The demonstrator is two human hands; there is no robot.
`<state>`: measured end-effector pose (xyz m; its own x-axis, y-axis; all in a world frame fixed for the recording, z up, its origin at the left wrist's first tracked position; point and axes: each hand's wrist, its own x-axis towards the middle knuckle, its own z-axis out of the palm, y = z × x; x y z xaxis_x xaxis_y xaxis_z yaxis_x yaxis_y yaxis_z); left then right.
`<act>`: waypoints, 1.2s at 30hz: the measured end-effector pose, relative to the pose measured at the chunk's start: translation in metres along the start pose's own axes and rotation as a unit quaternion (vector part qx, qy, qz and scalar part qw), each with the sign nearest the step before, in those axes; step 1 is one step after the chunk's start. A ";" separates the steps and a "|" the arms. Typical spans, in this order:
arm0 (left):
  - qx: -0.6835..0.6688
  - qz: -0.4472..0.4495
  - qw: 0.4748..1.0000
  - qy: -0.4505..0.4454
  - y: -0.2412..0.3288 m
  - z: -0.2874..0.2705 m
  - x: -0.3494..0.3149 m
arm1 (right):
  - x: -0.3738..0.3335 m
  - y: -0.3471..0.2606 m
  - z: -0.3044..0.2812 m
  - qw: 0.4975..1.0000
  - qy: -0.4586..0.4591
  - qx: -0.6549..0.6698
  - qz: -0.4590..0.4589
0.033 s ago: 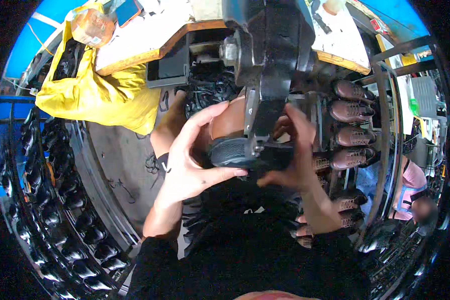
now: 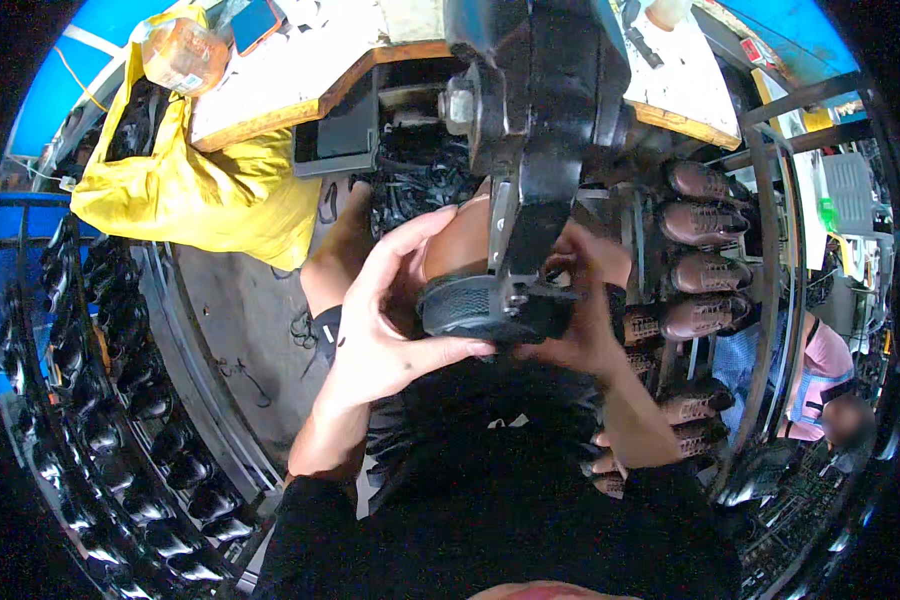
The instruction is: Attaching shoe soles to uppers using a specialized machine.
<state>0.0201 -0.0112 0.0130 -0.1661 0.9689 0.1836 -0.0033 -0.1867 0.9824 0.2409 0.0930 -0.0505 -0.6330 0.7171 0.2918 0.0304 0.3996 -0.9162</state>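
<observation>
Lying under the black machine (image 2: 540,110), the shoe (image 2: 457,243) is showing its brown upper and, nearer to the person, a black textured part. The left hand (image 2: 375,330) is gripping its left side: the thumb is pressing at the lower edge, and the fingers are curving around the brown upper. The right hand (image 2: 592,330) is gripping the opposite side, although the machine is hiding some of its fingers. Beyond the hands, the white table (image 2: 300,60) is extending to both sides of the machine. At its left end, a jar (image 2: 185,60) is standing near the yellow bag (image 2: 220,205). To the right of the hands, several brown shoes (image 2: 705,271) are standing in a column, while many glossy black shoes (image 2: 150,395) are filling the far left. Farther right, another person (image 2: 820,365) is wearing pink and blue.
</observation>
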 end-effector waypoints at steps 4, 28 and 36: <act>-0.116 -0.024 0.991 0.055 -0.016 0.012 -0.008 | -0.059 0.074 0.019 0.973 -0.105 0.089 0.186; -0.135 -0.093 0.986 0.029 -0.072 -0.003 -0.062 | 0.027 -0.049 -0.079 0.932 0.258 0.254 0.027; 0.111 -0.114 0.955 -0.249 -0.069 0.007 -0.086 | -0.018 -0.027 -0.089 0.933 0.257 0.243 0.065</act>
<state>0.0413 -0.0805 -0.0705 0.3031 0.9480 -0.0974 0.2347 0.0248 0.9718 0.3205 0.1203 -0.0061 -0.1904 0.9703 0.1489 -0.3527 0.0739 -0.9328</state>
